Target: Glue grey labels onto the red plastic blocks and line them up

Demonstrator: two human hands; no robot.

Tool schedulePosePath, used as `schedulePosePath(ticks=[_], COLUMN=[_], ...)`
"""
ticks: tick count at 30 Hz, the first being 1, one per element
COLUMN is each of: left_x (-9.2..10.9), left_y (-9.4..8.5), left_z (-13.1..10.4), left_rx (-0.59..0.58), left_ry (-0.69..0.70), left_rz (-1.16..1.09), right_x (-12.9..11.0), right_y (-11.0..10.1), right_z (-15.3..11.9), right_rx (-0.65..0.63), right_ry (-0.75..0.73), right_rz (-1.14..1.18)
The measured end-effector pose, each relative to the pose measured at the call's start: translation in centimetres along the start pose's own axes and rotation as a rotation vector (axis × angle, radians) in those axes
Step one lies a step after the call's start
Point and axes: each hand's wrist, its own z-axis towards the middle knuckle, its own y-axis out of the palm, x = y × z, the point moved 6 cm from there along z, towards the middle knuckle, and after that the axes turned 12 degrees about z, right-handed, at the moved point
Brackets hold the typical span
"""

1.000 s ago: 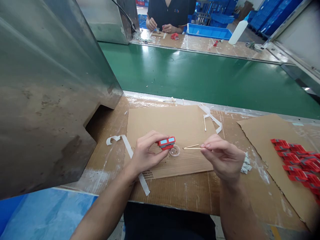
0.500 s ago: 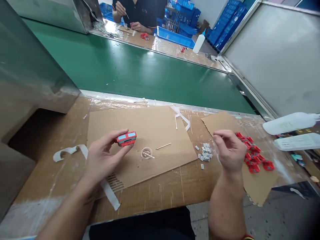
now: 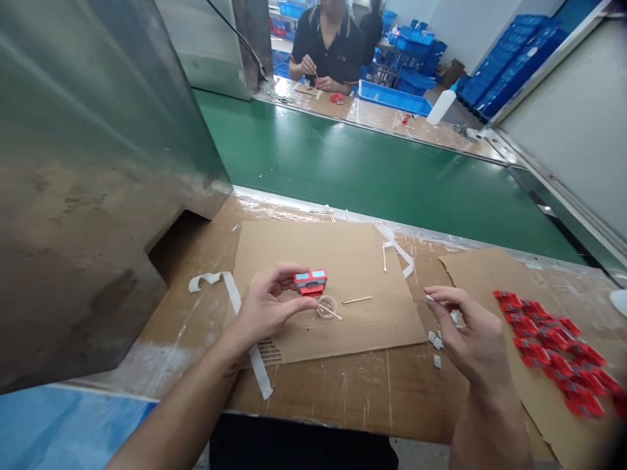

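Between the thumb and fingers of my left hand (image 3: 274, 300) is a red plastic part (image 3: 310, 282) with two pale blue panels and a grey band, shaped like a toy vehicle's body. It is held above a brown cardboard sheet (image 3: 304, 245). Just below it sits a small clear cup (image 3: 324, 308) with a thin stick lying across it. My right hand (image 3: 473, 326) pinches a small whitish piece (image 3: 430, 298) at the fingertips. Several small grey-white tiles (image 3: 437, 361) lie on the table beside that hand, partly hidden by it.
Several red parts (image 3: 553, 339) lie on another cardboard piece (image 3: 477, 264) at right. A cotton swab (image 3: 385, 259) and tape strips (image 3: 259, 372) lie around the sheet. Beyond is a green conveyor belt (image 3: 362, 163), with another person (image 3: 328, 49) working across it. A metal housing (image 3: 98, 196) stands left.
The view has turned left, so the table appears farther right. My left hand still holds the red part. The whitish piece now shows clearly at my right fingertips, over the small tiles.
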Motion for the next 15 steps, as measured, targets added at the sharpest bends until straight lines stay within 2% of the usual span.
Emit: schedulePosePath(ticks=[2, 4, 6, 9, 15], left_x=[0.4, 0.7, 0.9, 1.3, 2.4], left_y=[0.4, 0.5, 0.5, 0.4, 0.9], left_z=[-0.2, -0.4, -0.6, -0.7, -0.8], left_rx=[-0.041, -0.053, -0.043, -0.039, -0.089], left_ry=[0.038, 0.074, 0.101, 0.133, 0.206], left_rz=[-0.049, -0.079, -0.089, -0.059, 0.061], right_x=[-4.6, -8.9, -11.5, -12.3, -11.4], right_y=[1.6, 4.3, 6.9, 9.1, 9.5], right_z=[1.5, 2.2, 2.4, 2.0, 1.4], right_rx=[0.034, -0.028, -0.063, -0.023, 0.025], right_ry=[-0.177, -0.381, -0.489, -0.519, -0.52], right_rz=[0.18, 0.244, 0.256, 0.246, 0.232])
